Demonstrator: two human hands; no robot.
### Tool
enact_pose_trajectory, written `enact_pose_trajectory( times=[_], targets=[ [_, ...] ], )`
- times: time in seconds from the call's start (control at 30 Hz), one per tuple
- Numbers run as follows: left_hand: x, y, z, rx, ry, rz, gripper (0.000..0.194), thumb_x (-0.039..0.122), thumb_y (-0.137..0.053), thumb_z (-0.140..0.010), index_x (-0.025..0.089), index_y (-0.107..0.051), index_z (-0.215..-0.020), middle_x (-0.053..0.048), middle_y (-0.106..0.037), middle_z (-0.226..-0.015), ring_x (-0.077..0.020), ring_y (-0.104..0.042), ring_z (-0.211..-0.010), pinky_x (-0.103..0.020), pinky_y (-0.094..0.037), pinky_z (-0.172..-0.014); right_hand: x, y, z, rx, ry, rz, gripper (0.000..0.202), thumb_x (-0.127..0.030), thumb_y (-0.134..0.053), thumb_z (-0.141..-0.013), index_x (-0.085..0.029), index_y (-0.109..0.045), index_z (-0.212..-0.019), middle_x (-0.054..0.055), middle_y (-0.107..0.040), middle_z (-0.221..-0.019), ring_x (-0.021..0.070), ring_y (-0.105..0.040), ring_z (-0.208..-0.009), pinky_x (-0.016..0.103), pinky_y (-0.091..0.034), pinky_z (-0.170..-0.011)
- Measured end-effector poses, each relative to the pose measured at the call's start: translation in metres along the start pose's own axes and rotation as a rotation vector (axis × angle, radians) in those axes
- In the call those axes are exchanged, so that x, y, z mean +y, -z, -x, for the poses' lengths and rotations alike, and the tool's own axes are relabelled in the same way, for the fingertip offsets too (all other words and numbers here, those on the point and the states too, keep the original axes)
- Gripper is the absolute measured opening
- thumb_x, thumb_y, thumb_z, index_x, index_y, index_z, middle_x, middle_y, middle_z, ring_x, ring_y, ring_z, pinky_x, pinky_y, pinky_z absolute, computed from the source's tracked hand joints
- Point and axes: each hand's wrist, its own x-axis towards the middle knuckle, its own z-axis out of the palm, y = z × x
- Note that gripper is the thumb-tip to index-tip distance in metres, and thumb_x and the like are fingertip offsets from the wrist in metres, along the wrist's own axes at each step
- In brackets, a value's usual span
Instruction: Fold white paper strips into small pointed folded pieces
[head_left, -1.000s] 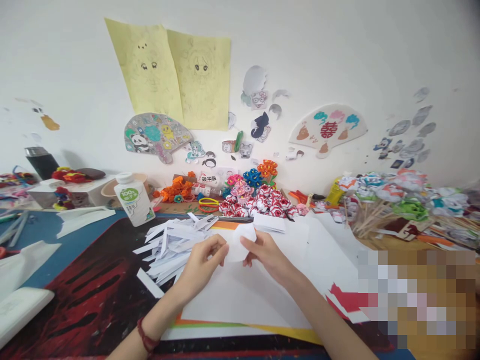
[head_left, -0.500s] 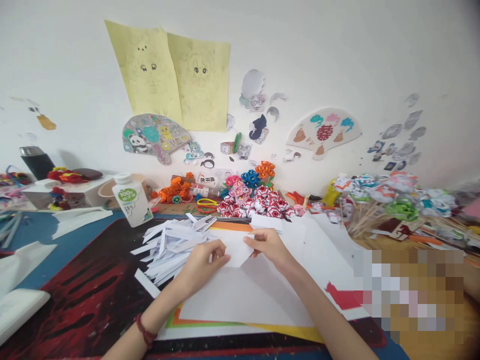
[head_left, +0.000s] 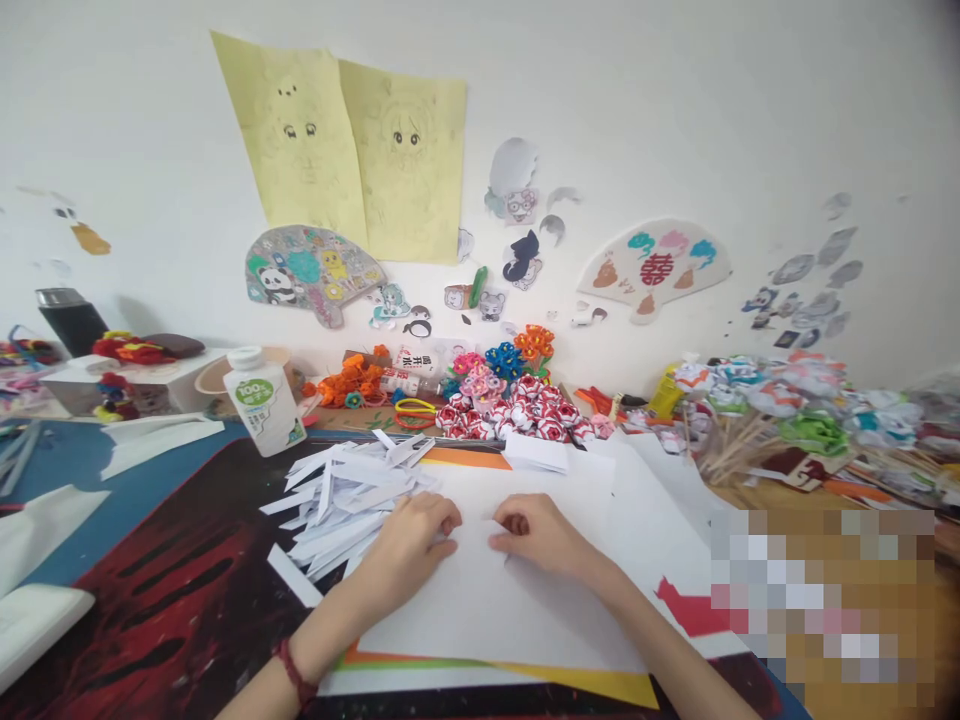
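Note:
Both hands are above a large white sheet (head_left: 480,620) that tops a stack of coloured paper. My right hand (head_left: 544,540) pinches a small piece of white paper (head_left: 500,530), whose edge shows at its fingertips. Opposite it, my left hand (head_left: 420,540) has thumb and fingers bent together at the paper's left side. The paper's outline blends into the white sheet, so its full shape is hard to make out. A heap of white paper strips (head_left: 337,500) lies just left of my left hand. Beyond my right hand sits a small stack of folded white paper (head_left: 537,453).
A white bottle (head_left: 266,405) stands behind the strips. Red-and-white paper flowers (head_left: 529,408) line the wall side. More flowers on sticks (head_left: 814,430) lie at the right. A red paper scrap (head_left: 694,607) is near my right forearm. A dark mat (head_left: 172,570) covers the left.
Both hands have come down a little towards me, and my right hand has turned and moved slightly right. The small paper, clearly visible between them before, now mostly merges with the sheet.

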Motion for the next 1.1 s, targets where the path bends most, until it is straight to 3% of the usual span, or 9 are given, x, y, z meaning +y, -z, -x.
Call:
enact_pose_trajectory(
  times=[0.13,0.27,0.47,0.7,0.87,1.1],
  targets=[
    [-0.001,-0.005,-0.001,0.018,-0.017,0.013,0.02,0.007,-0.06,-0.077,0.022,-0.061,-0.092,0.0,-0.066,-0.091,-0.0198,-0.057,-0.087,-0.034,-0.036,-0.079,0.003,0.0,0.009,0.089,0.038,0.022,0.01,-0.015,-0.07,-0.07,-0.017,-0.068,-0.079,-0.001,-0.059,-0.071,0.0122,-0.051,-0.063,0.022,-0.038,-0.058],
    [0.001,-0.007,0.0,0.031,-0.047,-0.022,0.021,0.005,-0.059,-0.079,0.021,-0.061,-0.092,-0.001,-0.065,-0.093,-0.0198,-0.057,-0.09,-0.035,-0.037,-0.08,0.005,-0.003,0.01,0.115,0.039,0.033,0.011,-0.01,-0.065,-0.075,-0.018,-0.069,-0.082,-0.002,-0.059,-0.07,0.012,-0.053,-0.062,0.022,-0.04,-0.059],
    [0.006,-0.007,0.001,-0.025,-0.105,-0.16,0.017,0.004,-0.056,-0.083,0.019,-0.061,-0.09,-0.002,-0.062,-0.089,-0.0197,-0.054,-0.085,-0.032,-0.041,-0.076,0.003,-0.008,0.009,0.147,0.112,0.073,0.022,0.0,-0.061,-0.076,-0.019,-0.068,-0.084,0.001,-0.062,-0.085,0.014,-0.058,-0.077,0.024,-0.045,-0.071],
    [0.009,-0.006,0.004,-0.088,-0.15,-0.253,0.015,0.01,-0.05,-0.091,0.017,-0.057,-0.08,-0.002,-0.057,-0.085,-0.0193,-0.051,-0.082,-0.031,-0.042,-0.069,0.002,-0.01,0.012,0.131,0.228,0.349,0.018,-0.004,-0.056,-0.085,-0.019,-0.067,-0.082,0.001,-0.062,-0.077,0.0169,-0.055,-0.079,0.029,-0.044,-0.07],
    [0.011,-0.005,0.004,-0.133,-0.172,-0.339,0.009,0.012,-0.055,-0.088,0.017,-0.055,-0.08,-0.003,-0.057,-0.085,-0.0212,-0.051,-0.081,-0.033,-0.043,-0.067,0.003,-0.013,0.014,0.119,0.367,0.526,0.022,-0.007,-0.049,-0.09,-0.015,-0.065,-0.103,0.006,-0.063,-0.087,0.0202,-0.052,-0.083,0.033,-0.043,-0.071],
    [0.012,-0.006,0.006,-0.142,-0.207,-0.41,0.01,0.011,-0.05,-0.091,0.015,-0.057,-0.097,-0.005,-0.057,-0.089,-0.0214,-0.051,-0.083,-0.035,-0.046,-0.07,0.004,-0.015,0.014,0.13,0.476,0.625,0.026,-0.007,-0.044,-0.092,-0.015,-0.063,-0.106,0.007,-0.066,-0.092,0.0208,-0.051,-0.081,0.034,-0.04,-0.069]
  ],
)
